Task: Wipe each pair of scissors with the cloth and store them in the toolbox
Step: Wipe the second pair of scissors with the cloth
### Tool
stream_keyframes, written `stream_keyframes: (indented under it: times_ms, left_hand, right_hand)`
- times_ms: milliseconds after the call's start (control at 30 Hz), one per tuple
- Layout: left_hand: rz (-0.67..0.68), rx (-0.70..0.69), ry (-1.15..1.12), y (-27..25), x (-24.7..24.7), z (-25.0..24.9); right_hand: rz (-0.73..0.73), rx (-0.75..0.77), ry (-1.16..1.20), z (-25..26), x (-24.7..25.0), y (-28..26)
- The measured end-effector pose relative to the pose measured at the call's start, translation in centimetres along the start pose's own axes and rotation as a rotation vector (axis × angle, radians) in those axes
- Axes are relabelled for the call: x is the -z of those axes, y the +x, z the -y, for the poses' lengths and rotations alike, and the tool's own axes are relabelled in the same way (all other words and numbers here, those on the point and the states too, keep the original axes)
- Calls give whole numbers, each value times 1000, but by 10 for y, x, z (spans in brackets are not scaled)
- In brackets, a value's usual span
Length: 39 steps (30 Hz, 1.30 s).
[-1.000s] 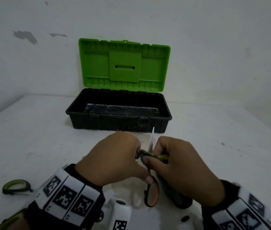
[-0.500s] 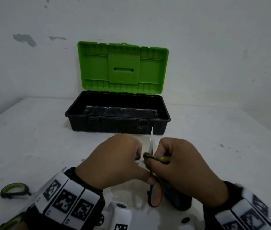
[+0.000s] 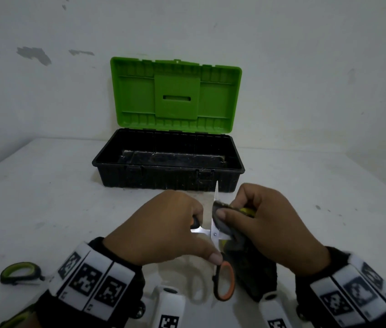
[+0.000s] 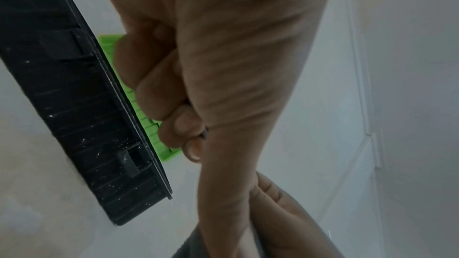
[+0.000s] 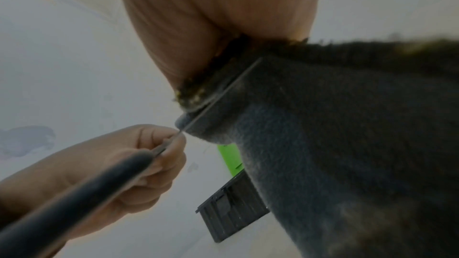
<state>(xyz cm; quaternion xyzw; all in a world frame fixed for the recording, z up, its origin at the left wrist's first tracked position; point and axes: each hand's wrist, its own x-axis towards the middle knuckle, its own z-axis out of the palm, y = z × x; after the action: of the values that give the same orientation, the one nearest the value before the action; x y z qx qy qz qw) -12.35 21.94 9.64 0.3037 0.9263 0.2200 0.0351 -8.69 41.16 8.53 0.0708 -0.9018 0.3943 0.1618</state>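
Note:
A pair of scissors (image 3: 214, 229) with orange-and-black handles is spread open above the table, one blade pointing up toward the toolbox. My left hand (image 3: 163, 223) grips one handle, with the other orange loop (image 3: 224, 281) hanging below my thumb. My right hand (image 3: 265, 221) pinches a dark grey cloth (image 3: 246, 254) around a blade. In the right wrist view the cloth (image 5: 335, 144) folds over the thin blade edge (image 5: 223, 93). The toolbox (image 3: 168, 178), black with a raised green lid (image 3: 175, 95), stands open behind my hands.
Another pair of scissors with a green-and-black handle (image 3: 19, 273) lies on the white table at the front left, partly hidden by my left wrist. A white wall stands close behind the toolbox.
The scissors have opened wider, and a second blade now shows sideways between my hands. My right hand with the cloth has moved slightly up the blade.

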Motion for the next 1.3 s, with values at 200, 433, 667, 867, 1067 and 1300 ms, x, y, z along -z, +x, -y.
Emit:
stream_keyframes:
  times_ms: [200,433,667,867,1067,1300]
  left_hand:
    - [55,-13,19,-4,6,-3]
    - [25,4,-2,-3,5,-1]
    - [-76,62,-20,-3,-6,-4]
    - [-82,86,35,-2,-11,-9]
    - [-39,85,17,-2,-7,-10]
    - [-83,64,39,-6,-4,-13]
  right_hand:
    - [78,51,-23,2,-1,-8]
    - [84,44,17,5,3,-7]
    - [51,60,-42,1,-1,-9]
    - [10,66,-52,-1,-1,-12]
    - [65,80,-57,3,0,-15]
    - [-110,-26,65,1,9,2]
